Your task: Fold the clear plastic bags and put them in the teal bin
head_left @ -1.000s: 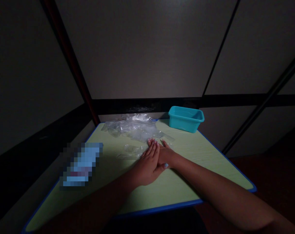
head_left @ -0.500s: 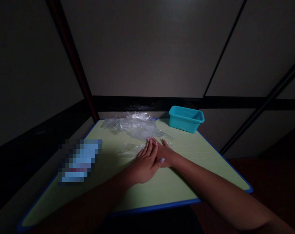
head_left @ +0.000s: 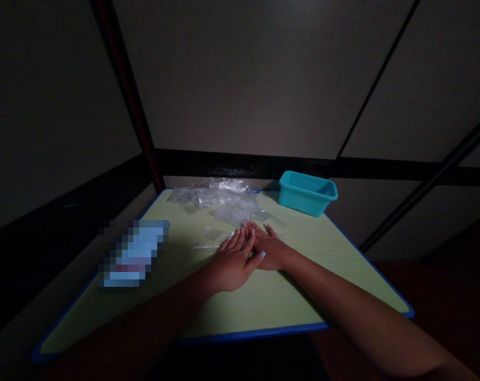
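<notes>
Hands (head_left: 232, 263) flat on tbl (head_left: 287, 296), plastic film (head_left: 219, 203) nr

Grey panelled wall (head_left: 243, 79), black crossbar (head_left: 240, 165), dark red post (head_left: 124, 90); green table (head_left: 343, 248), blue edge (head_left: 251, 333); reddish floor (head_left: 454, 286); dim light.

The left hand (head_left: 231, 266) and right hand (head_left: 270, 253) lie flat, palms down, touching side by side.
</notes>
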A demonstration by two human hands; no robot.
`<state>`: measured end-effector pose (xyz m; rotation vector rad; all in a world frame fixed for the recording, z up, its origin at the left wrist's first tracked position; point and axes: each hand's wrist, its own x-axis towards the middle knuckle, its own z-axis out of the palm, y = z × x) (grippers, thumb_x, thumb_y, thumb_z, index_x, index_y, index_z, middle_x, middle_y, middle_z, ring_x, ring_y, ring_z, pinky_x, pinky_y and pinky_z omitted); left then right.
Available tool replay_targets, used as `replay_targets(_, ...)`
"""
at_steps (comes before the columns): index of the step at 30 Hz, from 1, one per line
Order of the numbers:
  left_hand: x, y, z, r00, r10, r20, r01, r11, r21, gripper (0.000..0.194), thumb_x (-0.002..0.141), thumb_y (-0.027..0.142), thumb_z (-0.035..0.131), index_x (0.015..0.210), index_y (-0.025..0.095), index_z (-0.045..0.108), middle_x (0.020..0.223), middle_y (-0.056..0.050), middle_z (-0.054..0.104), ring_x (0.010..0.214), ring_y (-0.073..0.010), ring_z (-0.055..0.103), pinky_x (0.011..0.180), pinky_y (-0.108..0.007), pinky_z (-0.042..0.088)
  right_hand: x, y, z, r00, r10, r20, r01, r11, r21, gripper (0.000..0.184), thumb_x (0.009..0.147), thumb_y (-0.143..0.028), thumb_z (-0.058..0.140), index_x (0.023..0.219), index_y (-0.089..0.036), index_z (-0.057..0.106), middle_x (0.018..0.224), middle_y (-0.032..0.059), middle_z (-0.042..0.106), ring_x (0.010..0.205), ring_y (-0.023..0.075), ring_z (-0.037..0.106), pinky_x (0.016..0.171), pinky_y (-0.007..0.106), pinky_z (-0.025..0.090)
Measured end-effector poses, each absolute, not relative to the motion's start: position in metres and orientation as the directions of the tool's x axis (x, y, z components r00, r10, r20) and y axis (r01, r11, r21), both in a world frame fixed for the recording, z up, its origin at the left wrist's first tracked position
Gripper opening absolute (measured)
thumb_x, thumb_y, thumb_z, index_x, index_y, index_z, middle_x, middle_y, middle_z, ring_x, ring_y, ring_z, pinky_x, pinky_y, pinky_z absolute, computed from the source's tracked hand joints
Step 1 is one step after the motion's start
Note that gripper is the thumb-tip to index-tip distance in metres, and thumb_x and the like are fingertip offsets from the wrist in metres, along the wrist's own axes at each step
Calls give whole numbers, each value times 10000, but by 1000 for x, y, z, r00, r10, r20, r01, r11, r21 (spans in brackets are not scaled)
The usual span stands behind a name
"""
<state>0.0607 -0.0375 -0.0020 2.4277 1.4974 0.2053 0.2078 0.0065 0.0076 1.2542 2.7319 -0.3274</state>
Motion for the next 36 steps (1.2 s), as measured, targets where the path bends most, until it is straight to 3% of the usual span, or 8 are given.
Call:
replay_targets(9,49,-30,-5,444,891,-91,867,-401,295,738,873,609,56,1440,139,92,1493,-95,37,1376,-228,41,1089,-456,112,210,9,1,-636,753,-167,771,614,-168,969,740,-651,441,1446,-124,38,1493,120,-15,1373,272,-18,1059,551,15)
replay_targets(18,49,-34,-10,291,956,-25,929,-276,245,768,833,677,100,1436,205,161,1496,-133,108,1358,-349,19,1052,-545,115,210,9,0,-632,759,-153,774,612,-161,974,741,-677,415,1447,-124,34,1494,123,29,1373,269,-7,1072,522,20)
replay_targets(25,28,-20,-7,184,982,-37,964,-173,201,687,827,683,165,1414,328,197,1499,-93,130,1358,-358,38,1018,-589,142,212,9,-4,-641,757,-130,765,613,-199,1013,736,-735,362,1441,-131,-44,1494,121,-5,1374,252,-14,1082,488,30)
replay_targets(29,9,-12,-5,77,994,-76,992,-69,102,753,806,693,212,1430,278,144,1492,-132,138,1364,-340,50,1007,-597,158,211,8,-2,-632,763,-133,771,603,-206,1057,711,-776,339,1437,-121,-61,1489,132,-23,1373,256,-17,1080,487,19)
replay_targets(33,-3,-13,-2,7,999,-54,1000,-8,-23,826,781,708,234,1422,186,222,1453,-182,252,1365,-328,89,1024,-591,116,211,6,-1,-625,768,-139,778,598,-196,1066,702,-790,326,1437,-118,-56,1489,128,-27,1372,262,-21,1076,504,2)
replay_targets(36,-2,-14,0,-24,999,29,999,25,-45,847,785,702,235,1400,123,287,1439,-192,282,1361,-338,109,1035,-583,100,211,6,-2,-627,768,-131,776,602,-188,1054,710,-779,334,1437,-126,-61,1492,127,-18,1372,266,-14,1076,507,5)
